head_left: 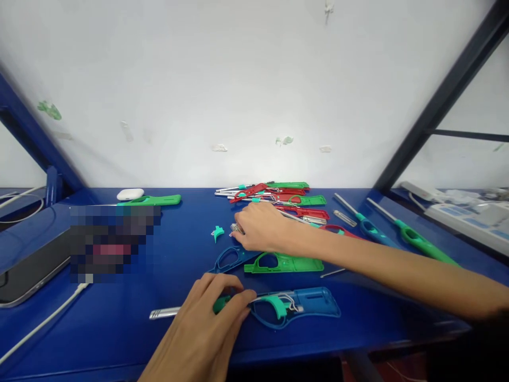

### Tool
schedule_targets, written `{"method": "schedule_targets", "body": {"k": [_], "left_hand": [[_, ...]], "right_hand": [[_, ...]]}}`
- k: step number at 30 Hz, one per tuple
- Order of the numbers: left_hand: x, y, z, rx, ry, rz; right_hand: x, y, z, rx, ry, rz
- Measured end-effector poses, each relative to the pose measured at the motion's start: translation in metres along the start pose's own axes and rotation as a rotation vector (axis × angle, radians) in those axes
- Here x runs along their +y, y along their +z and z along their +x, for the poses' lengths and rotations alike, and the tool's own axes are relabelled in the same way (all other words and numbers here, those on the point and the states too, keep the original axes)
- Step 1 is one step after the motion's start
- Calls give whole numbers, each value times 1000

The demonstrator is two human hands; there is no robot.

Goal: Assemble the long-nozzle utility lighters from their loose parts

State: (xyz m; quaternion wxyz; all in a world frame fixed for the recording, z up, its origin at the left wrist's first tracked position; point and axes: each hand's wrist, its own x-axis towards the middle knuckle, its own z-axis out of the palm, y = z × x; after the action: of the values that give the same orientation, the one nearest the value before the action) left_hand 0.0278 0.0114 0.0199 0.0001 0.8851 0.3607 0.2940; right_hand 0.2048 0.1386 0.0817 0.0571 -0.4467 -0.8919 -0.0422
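Note:
My left hand (210,313) pinches a utility lighter near the table's front, thumb and fingers closed around its neck. Its open blue half-shell (318,301) shows a teal trigger (278,306) and white wires, and a metal tube (164,313) sticks out to the left. Farther back, my right hand (258,225) is closed, fingers bent down by a small clear or shiny piece that I cannot make out. Beside its fingertips lies a loose teal trigger (217,233). Below it are an empty blue shell half (230,259) and a green shell half (300,263).
Several red and green lighter halves (290,187) are piled at the back. Two lighters, blue (377,232) and green (425,244), lie right. At left are a green lighter (163,200), a white case (130,194), a black device (35,265) and a white cable (47,321).

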Motion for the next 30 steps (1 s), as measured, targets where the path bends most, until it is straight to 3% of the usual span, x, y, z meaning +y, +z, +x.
{"method": "schedule_targets", "body": {"k": [5,10,12,15,20,25,30], "left_hand": [[-1,0,-4,74,-52,-44],[-16,0,3,207,-130,13],[-26,0,11,201,-146,57],[-41,0,27,58,-151,188],[-61,0,57,-87,-148,334],[-68,0,78,-240,-153,469],[-67,-1,84,-357,-118,578]], "right_hand": [[15,-3,-4,50,-14,109],[31,-17,-43,86,-29,306],[34,-19,-60,80,-40,392],[36,-18,-77,114,-17,468],[39,-15,-84,133,-11,534],[34,-18,-85,152,14,562],[32,-20,-88,172,23,580]]}}
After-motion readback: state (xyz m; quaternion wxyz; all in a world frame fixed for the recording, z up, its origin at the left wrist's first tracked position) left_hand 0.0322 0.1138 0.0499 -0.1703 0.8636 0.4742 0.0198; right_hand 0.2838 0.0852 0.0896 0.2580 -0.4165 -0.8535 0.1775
